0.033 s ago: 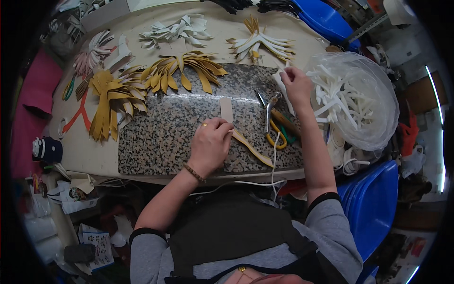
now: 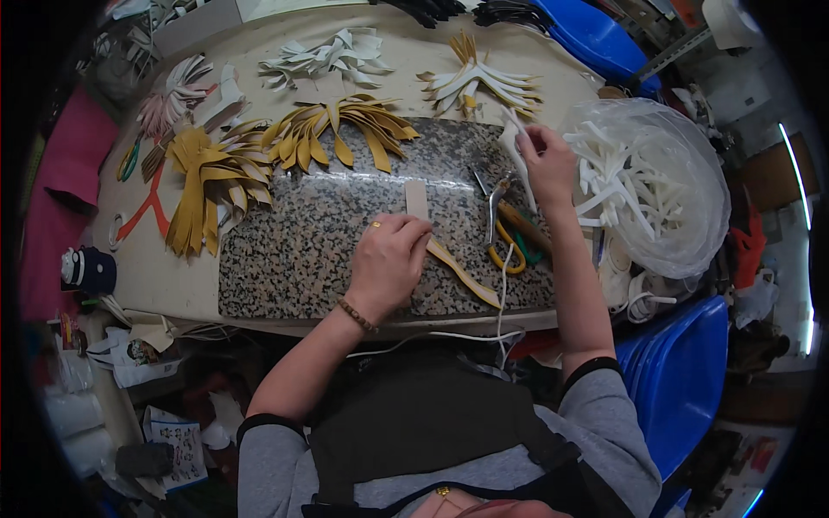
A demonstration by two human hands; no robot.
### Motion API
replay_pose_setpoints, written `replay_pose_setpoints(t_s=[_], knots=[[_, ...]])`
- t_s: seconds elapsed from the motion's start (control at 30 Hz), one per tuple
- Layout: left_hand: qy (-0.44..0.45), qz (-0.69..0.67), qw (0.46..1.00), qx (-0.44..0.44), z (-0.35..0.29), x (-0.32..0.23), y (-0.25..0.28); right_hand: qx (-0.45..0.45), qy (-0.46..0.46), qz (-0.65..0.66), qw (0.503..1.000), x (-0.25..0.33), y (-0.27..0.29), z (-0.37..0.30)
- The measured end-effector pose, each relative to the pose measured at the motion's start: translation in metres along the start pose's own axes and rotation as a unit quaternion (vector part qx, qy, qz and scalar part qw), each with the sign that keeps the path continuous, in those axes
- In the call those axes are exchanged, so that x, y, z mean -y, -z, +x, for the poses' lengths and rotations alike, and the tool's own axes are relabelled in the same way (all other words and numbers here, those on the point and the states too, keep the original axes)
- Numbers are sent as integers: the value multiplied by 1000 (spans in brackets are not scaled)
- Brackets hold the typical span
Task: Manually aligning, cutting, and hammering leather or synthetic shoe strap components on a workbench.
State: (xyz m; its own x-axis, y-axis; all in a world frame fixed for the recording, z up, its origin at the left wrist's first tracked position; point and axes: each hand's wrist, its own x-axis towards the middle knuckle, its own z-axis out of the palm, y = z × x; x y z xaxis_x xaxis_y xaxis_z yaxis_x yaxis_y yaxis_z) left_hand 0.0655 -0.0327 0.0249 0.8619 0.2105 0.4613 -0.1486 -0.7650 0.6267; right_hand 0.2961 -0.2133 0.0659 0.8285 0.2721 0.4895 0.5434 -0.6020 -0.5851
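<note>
My left hand rests low over the speckled stone slab. Its closed fingers pinch one end of a yellow-edged pale strip, which trails off to the right across the slab. Just beyond those fingertips lies a short flat beige strip. At the slab's far right corner, my right hand is raised, thumb and fingers closed on a thin white strip. Beneath it, another white piece lies along the slab's edge. Pliers and yellow-handled scissors sit between my hands.
Bundles of mustard strips and white strips fan out along the far and left sides. A clear plastic bag of white strips stands at the right. Blue bins are stacked beside the table, and a white cord hangs over its front edge.
My right hand's fingers have shifted, and a thin white strip now stands up from them. My left hand keeps its pinch in nearly the same place.
</note>
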Motion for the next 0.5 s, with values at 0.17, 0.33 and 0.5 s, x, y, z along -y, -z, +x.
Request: replay_pose_setpoints(t_s=[0.17, 0.33, 0.5], knots=[[255, -442, 859, 24, 63, -20, -16, -11, 179, 33, 983, 68, 10, -71], [271, -586, 762, 40, 79, -16, -24, 50, 119, 129, 983, 74, 29, -78], [268, -611, 739, 98, 74, -12, -11, 171, -38, 298, 938, 43, 18, -53]])
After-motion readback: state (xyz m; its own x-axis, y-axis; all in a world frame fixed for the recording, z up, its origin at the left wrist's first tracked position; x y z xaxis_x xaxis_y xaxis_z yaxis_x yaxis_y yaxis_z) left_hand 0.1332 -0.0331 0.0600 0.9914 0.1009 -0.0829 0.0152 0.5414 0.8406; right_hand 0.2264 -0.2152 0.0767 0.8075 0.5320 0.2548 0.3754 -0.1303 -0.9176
